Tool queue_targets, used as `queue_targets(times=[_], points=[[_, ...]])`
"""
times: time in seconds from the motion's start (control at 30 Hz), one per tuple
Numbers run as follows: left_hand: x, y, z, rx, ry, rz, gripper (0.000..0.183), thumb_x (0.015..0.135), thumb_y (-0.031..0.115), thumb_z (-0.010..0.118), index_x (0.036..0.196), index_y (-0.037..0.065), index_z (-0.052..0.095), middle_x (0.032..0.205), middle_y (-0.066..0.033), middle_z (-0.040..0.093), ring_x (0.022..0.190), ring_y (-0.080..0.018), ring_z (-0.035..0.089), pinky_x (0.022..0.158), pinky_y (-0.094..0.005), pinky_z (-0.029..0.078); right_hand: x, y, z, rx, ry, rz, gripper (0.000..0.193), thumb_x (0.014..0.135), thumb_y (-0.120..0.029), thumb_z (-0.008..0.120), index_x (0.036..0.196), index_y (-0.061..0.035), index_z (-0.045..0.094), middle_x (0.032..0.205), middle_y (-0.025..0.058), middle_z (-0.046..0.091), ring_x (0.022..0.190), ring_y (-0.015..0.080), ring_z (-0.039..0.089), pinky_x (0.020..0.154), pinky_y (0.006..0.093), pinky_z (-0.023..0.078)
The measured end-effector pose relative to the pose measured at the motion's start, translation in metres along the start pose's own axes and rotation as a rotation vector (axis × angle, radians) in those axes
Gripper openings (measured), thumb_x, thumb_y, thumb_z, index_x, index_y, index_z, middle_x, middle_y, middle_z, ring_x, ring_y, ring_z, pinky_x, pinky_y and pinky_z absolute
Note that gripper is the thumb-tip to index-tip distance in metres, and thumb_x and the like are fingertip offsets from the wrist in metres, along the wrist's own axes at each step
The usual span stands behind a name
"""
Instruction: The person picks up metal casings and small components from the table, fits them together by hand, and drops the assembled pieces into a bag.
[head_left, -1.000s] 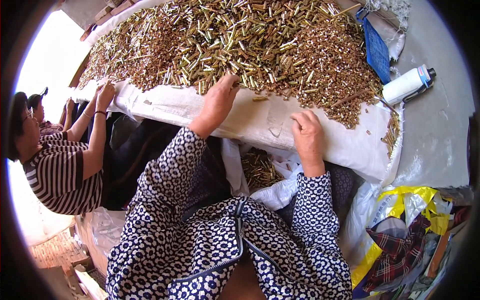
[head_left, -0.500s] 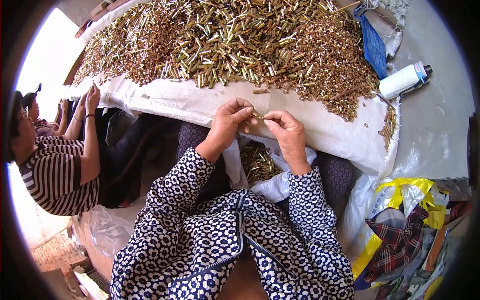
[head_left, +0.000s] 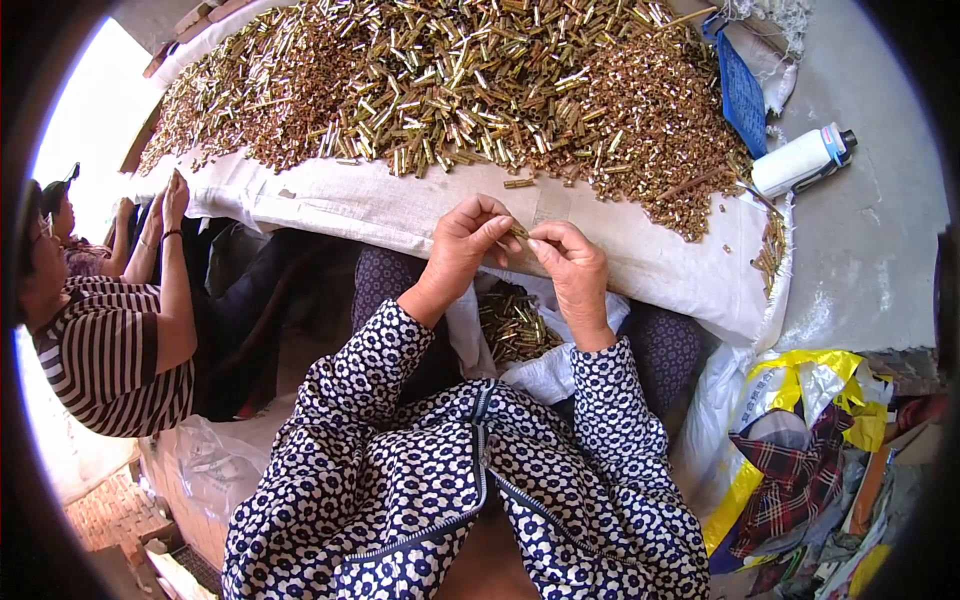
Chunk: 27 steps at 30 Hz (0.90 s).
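Observation:
My left hand (head_left: 462, 245) pinches a small brass-coloured metal tube (head_left: 519, 231) between thumb and fingertips, over the near edge of the table. At the tube's lower right end, the thumb and forefinger of my right hand (head_left: 573, 268) are pressed together; whether they also hold a tiny separate part is hidden. Below both hands, a white sack (head_left: 548, 378) lies between my knees with many similar metal tubes (head_left: 515, 325) inside. A large heap of metal tubes (head_left: 450, 75) covers the table beyond, with smaller copper-coloured pieces (head_left: 660, 120) at its right.
White cloth (head_left: 380, 205) covers the table. A blue plastic scoop-like piece (head_left: 741, 95) and a white bottle (head_left: 800, 165) lie at the right. Bags and a plaid cloth (head_left: 790, 480) are piled lower right. Two people work at the left, the nearer in a striped shirt (head_left: 110, 345).
My fingertips have shifted slightly, and more of the tube now shows, slanting down to the right. Both hands stay together over the table edge. The view has moved a little.

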<state>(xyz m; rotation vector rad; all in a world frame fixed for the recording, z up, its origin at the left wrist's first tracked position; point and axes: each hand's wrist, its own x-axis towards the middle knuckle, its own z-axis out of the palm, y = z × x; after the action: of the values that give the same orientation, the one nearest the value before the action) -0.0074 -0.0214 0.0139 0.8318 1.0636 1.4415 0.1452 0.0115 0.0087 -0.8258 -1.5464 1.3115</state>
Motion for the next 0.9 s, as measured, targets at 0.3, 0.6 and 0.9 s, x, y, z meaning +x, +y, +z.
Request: queue_targets(times=[0.3, 0.6, 0.9], points=[[0.004, -0.012, 0.018, 1.328, -0.196, 0.662, 0.012, 0.075, 0.005, 0.055, 0.085, 0.004, 0.048, 0.069, -0.0118, 0.055, 0.06, -0.031, 0.056, 0.054, -0.0379, 0.047, 0.015, 0.003, -0.022, -0.89, 0.029, -0.282, 0.02, 0.066, 0.002, 0.059, 0.084, -0.0072, 0.057, 0.086, 0.0096, 0.058, 0.086, 0.0278, 0.055, 0.073, 0.0371, 0.045], [0.004, -0.004, 0.006, 0.68, 0.058, 0.348, 0.011, 0.084, 0.005, 0.046, 0.095, 0.002, 0.047, 0.074, -0.0149, 0.056, 0.068, -0.0292, 0.058, 0.061, -0.0337, 0.046, 0.043, 0.015, -0.047, -1.247, 0.165, -0.315, 0.018, 0.075, -0.005, 0.056, 0.093, -0.003, 0.057, 0.093, 0.0101, 0.056, 0.088, 0.0264, 0.053, 0.078, 0.0351, 0.044], [0.079, 0.029, -0.059, 1.638, 0.071, 0.649, 0.011, 0.074, 0.004, 0.051, 0.084, 0.005, 0.054, 0.083, -0.0111, 0.052, 0.076, -0.0267, 0.056, 0.063, -0.036, 0.047, 0.048, 0.013, -0.043, -1.32, 0.121, -0.243, 0.012, 0.078, -0.005, 0.053, 0.088, -0.0022, 0.058, 0.09, 0.0103, 0.058, 0.087, 0.0252, 0.053, 0.078, 0.0339, 0.044]])
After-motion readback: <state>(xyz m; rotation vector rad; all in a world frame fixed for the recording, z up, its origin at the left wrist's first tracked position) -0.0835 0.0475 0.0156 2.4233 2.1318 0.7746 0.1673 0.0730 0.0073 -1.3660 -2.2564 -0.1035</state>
